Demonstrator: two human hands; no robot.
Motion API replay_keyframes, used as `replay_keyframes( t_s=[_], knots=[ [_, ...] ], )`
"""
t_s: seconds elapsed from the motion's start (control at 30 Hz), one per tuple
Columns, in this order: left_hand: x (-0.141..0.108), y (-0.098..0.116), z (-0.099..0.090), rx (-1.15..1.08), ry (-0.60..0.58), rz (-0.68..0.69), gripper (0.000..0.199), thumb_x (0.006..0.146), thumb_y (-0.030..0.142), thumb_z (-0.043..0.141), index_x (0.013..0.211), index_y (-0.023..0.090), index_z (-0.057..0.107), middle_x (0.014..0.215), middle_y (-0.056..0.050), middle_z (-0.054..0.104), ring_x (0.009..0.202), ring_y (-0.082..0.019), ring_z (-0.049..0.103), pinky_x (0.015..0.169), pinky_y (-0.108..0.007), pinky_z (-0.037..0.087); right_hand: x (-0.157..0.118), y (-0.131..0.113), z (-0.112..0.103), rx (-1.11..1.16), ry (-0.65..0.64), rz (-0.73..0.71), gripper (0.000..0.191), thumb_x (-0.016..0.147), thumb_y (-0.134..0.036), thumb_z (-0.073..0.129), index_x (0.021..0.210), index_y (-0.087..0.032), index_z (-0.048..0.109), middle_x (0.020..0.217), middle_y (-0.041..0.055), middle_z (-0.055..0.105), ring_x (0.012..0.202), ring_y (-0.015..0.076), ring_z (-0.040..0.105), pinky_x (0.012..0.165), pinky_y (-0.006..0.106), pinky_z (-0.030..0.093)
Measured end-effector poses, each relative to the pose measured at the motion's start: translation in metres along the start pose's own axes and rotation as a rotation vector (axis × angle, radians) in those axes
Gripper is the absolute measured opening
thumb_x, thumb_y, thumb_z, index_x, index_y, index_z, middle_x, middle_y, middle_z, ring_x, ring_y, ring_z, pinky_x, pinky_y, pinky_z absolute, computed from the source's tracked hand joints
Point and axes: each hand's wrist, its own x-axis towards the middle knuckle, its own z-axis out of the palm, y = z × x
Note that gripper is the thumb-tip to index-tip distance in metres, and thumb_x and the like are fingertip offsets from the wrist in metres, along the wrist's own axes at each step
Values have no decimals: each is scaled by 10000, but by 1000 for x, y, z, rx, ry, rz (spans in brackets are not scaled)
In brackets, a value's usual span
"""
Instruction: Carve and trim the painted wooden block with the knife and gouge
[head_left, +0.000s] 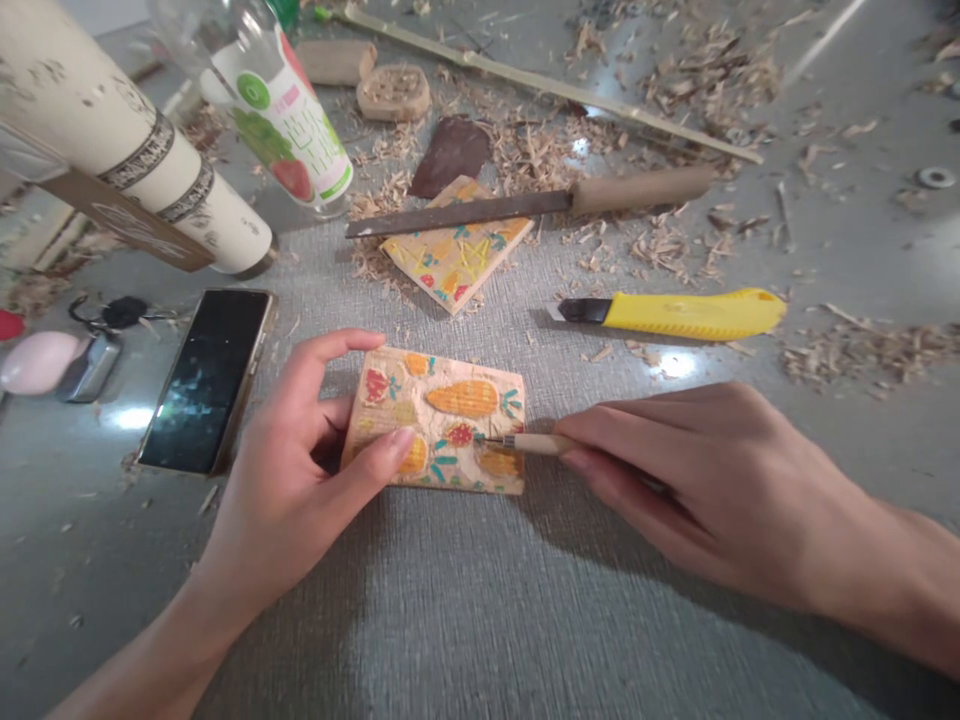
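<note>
A small wooden block [409,395] with carved and coloured carrots and strawberries lies on the grey table in front of me. My left hand [315,440] grips its left end, thumb on the top face and index finger along the back corner. In my right hand [675,480] is a thin carving tool [536,444] with a pale wooden handle, pinched between thumb and fingers. Its metal tip touches the block beside a red strawberry [459,434], right of centre. The rear of the handle is hidden in my palm.
Behind the block, a wooden-handled file [480,212] rests across another painted wooden piece [450,260]. A yellow utility knife [690,314] lies at right, blade showing. At left are a phone [206,380], a tumbler [180,170] and a plastic bottle [292,130]. Wood shavings [540,150] and a long stick [555,80] lie farther back.
</note>
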Motion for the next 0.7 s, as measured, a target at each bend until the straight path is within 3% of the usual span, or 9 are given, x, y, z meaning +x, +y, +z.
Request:
replay_keyframes(
  t_s=[0.23, 0.37, 0.47, 0.57, 0.63, 0.7],
  knots=[
    [0, 0, 2, -6, 8, -5, 597, 913, 478, 898, 1437, 324, 655, 598, 103, 672, 489, -124, 466, 488, -233, 320, 1, 2, 1, 0, 10, -1, 243, 1222, -230, 530, 1226, -189, 770, 805, 19, 777, 591, 159, 662, 561, 364, 384],
    [3, -6, -2, -22, -31, 23, 568, 934, 476, 899, 1423, 346, 642, 581, 107, 639, 477, -130, 457, 467, -229, 318, 0, -2, 4, -67, 25, 8, 261, 1203, -214, 550, 1055, -215, 765, 850, 44, 808, 594, 159, 662, 559, 375, 371],
    [8, -11, -5, -34, -83, 72, 580, 918, 426, 922, 1403, 344, 614, 553, 114, 622, 440, -134, 450, 419, -219, 292, 1, -9, 5, -160, 59, 13, 326, 1189, -222, 549, 921, -220, 734, 733, 27, 739, 525, 150, 584, 531, 381, 303],
    [10, -12, -5, -61, -92, 83, 602, 895, 394, 918, 1386, 315, 580, 556, 116, 654, 411, -119, 450, 395, -202, 296, 6, -12, 2, 29, -56, 169, 420, 1216, -295, 505, 854, -221, 705, 610, -26, 603, 475, 113, 486, 499, 333, 294],
    [10, -11, -5, -63, -104, 77, 617, 909, 404, 901, 1408, 295, 555, 625, 91, 732, 426, -120, 505, 410, -202, 360, 10, -9, -5, 271, -198, 338, 496, 1233, -406, 494, 817, -227, 697, 619, -37, 563, 510, 106, 484, 486, 287, 332],
    [9, -11, -6, -47, -118, 77, 613, 943, 408, 879, 1438, 285, 538, 684, 69, 776, 459, -130, 562, 441, -208, 426, 12, -2, -15, 436, -259, 437, 559, 1228, -539, 498, 826, -235, 740, 639, -35, 515, 547, 118, 475, 474, 278, 342]
  ],
)
